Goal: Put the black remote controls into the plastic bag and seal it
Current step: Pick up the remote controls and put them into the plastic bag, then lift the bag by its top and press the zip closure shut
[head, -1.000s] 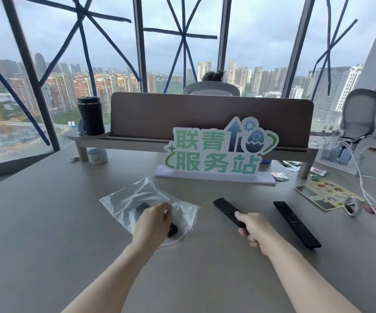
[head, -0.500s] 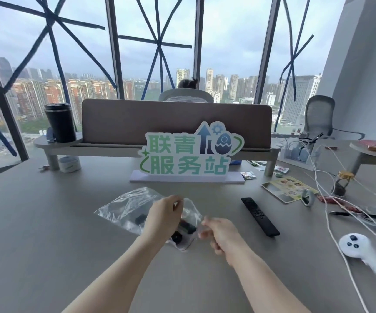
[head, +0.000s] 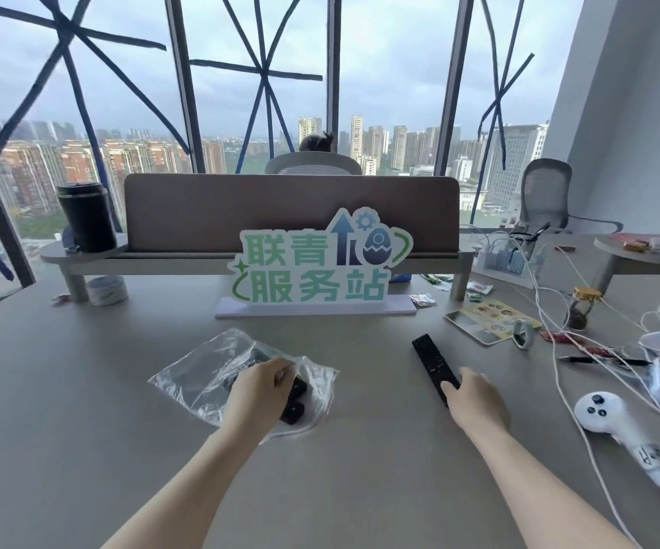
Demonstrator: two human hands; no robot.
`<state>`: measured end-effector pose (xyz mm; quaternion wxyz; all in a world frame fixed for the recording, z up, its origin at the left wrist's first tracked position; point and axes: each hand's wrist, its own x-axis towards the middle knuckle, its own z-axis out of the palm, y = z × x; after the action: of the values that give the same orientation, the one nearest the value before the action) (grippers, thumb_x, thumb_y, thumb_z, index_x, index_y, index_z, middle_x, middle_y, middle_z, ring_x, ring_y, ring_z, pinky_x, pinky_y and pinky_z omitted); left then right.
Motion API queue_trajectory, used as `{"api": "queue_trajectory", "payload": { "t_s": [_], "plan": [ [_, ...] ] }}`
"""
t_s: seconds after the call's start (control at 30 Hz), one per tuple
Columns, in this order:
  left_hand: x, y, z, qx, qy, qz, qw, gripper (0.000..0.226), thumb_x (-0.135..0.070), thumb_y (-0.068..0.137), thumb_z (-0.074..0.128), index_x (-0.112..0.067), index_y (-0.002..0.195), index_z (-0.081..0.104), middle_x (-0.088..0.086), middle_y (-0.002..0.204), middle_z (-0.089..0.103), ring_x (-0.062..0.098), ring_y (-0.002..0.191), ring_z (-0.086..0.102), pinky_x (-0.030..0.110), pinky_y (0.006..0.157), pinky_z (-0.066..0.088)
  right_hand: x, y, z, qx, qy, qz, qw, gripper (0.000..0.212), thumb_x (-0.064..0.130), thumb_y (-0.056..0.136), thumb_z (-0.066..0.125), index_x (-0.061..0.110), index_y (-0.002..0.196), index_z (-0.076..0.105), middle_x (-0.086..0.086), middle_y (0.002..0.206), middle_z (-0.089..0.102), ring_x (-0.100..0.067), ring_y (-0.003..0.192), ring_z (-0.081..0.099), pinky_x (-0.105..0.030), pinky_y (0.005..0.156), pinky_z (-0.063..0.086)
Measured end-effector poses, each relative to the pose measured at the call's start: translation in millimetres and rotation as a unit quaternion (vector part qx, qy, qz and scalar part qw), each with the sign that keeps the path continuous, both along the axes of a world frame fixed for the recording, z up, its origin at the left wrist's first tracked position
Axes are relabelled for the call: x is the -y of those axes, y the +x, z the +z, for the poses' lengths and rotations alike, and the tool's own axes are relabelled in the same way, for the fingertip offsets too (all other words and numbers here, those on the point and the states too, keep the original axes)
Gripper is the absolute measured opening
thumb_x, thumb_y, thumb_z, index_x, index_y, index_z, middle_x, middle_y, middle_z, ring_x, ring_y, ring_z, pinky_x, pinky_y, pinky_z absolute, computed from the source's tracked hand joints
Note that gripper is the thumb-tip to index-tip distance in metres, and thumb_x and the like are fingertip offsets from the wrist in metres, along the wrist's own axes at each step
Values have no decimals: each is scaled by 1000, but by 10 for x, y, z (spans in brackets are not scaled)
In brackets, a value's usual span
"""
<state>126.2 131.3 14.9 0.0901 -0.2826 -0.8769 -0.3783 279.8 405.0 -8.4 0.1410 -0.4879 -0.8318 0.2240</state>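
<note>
A clear plastic bag [head: 201, 376] lies flat on the grey desk, left of centre. The ends of two black remotes [head: 296, 408] stick out of its mouth. My left hand [head: 259, 390] rests on the mouth and pinches the bag's upper edge. To the right lies a third black remote [head: 428, 358], long and slim, pointing away from me. My right hand [head: 477, 400] covers its near end, fingers curled around it and thumb against its left side.
A green and white sign [head: 316, 267] stands behind the bag on a white base. White cables [head: 582, 350], a white game controller [head: 613, 422], a pen and a sticker sheet [head: 487, 320] crowd the right side. A black tumbler [head: 86, 215] sits on the shelf at the back left.
My right hand slid the second remote into the bag beside the first, then moved right onto the last remote. My left hand stayed at the bag's mouth. The view shifted rightward.
</note>
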Motion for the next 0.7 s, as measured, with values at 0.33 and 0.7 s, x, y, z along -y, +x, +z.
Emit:
{"api": "queue_trajectory", "payload": {
  "t_s": [0.33,0.7],
  "plan": [
    [-31,1,-2,29,18,-9,999,24,-28,90,54,-17,78,71,2,64,67,23,62,57,33,62,45,558,512,489,-162,-437,170,868,25,22,95,48,15,71,44,-6,53,46,-12,34,19,-20,37,15],
    [229,125,103,17,36,-3,999,22,-29,91,55,-23,99,74,0,95,76,20,87,65,27,71,39,1428,-457,131,-193,-247,199,929,22,9,93,49,18,90,69,2,69,67,-8,42,50,-26,44,38]
  ]
}}
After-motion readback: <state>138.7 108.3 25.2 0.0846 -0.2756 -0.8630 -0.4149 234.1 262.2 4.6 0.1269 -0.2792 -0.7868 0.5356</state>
